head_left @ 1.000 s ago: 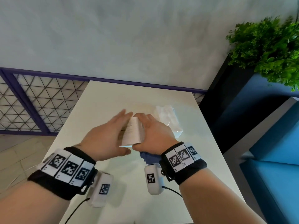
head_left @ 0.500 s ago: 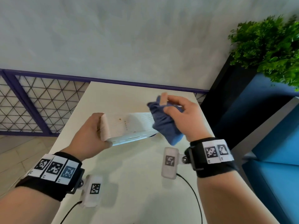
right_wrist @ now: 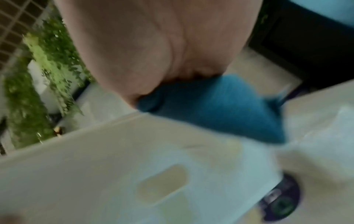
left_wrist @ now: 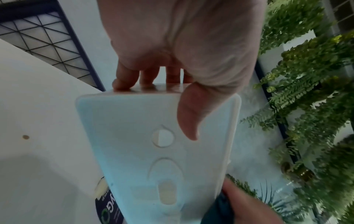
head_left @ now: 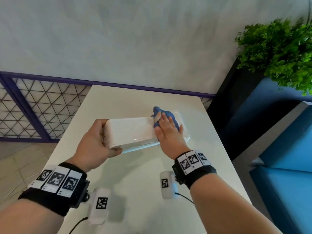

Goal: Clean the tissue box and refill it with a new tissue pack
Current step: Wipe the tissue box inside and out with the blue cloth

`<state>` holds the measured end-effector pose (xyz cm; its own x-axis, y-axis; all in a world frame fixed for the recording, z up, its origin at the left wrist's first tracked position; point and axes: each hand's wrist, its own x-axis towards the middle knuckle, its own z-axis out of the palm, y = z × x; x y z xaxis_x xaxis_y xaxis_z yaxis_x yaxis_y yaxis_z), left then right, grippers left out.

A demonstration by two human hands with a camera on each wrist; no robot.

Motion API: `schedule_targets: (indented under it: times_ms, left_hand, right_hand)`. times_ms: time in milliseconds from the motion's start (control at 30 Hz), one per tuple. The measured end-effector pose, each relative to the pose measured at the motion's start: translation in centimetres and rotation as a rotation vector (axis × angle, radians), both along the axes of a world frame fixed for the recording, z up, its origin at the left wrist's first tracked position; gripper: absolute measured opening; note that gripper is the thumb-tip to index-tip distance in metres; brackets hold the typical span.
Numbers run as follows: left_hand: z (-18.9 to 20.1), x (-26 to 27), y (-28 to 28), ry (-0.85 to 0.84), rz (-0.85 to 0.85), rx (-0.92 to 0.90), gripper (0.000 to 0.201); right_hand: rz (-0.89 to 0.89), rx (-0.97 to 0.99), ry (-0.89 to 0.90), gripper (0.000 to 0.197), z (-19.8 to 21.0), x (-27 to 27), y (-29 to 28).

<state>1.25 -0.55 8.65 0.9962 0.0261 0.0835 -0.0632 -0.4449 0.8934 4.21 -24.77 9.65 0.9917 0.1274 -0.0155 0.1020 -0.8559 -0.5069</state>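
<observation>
My left hand (head_left: 100, 139) grips the left end of the white plastic tissue box (head_left: 131, 130), fingers on the end face and thumb on the underside (left_wrist: 188, 118). The box is held level above the table. My right hand (head_left: 168, 132) lies over the box's right end and presses a blue cloth (head_left: 168, 115) against it; the cloth pokes up between the fingers. The right wrist view is blurred, with the cloth (right_wrist: 220, 106) bunched under the palm. The new tissue pack (head_left: 185, 139), in clear wrap, lies on the table behind the box's right end.
The white table (head_left: 135, 174) stands against a grey wall. A purple-framed lattice panel (head_left: 33, 112) is at the left. At the right are a black planter with a green plant (head_left: 278, 53) and a blue seat (head_left: 287, 183).
The right hand has come down from the air and set the blue cloth on the box's right end. The left hand has turned the box so its textured side faces up.
</observation>
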Motion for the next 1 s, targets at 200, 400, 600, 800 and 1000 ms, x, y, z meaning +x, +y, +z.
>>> schedule_targets:
  times_ms: [200,400,600,800,1000]
  left_hand:
    - [0.7,0.2,-0.8,-0.046,-0.014,0.048,0.069]
    - [0.3,-0.4,0.2,-0.025,-0.019,-0.051,0.08]
    - [0.3,-0.3,-0.2,-0.003,-0.027,0.0,0.08]
    - [0.4,0.5,-2.3,-0.01,-0.022,0.071,0.073]
    - [0.5,-0.2,-1.4,-0.025,-0.005,0.003,0.081]
  right_hand:
    - [0.306,0.044,-0.148,0.049,1.6,-4.5,7.7]
    - [-0.036,0.153,-0.135,0.044,-0.2,-0.2,-0.4]
    - [-0.221,0.147,-0.013,0.046,-1.1,1.0,-0.6]
    - [0.122,0.172,-0.096,0.049,1.3,-4.0,8.0]
    - [-0.069,0.247,-0.052,0.045,-0.8,-1.2,1.0]
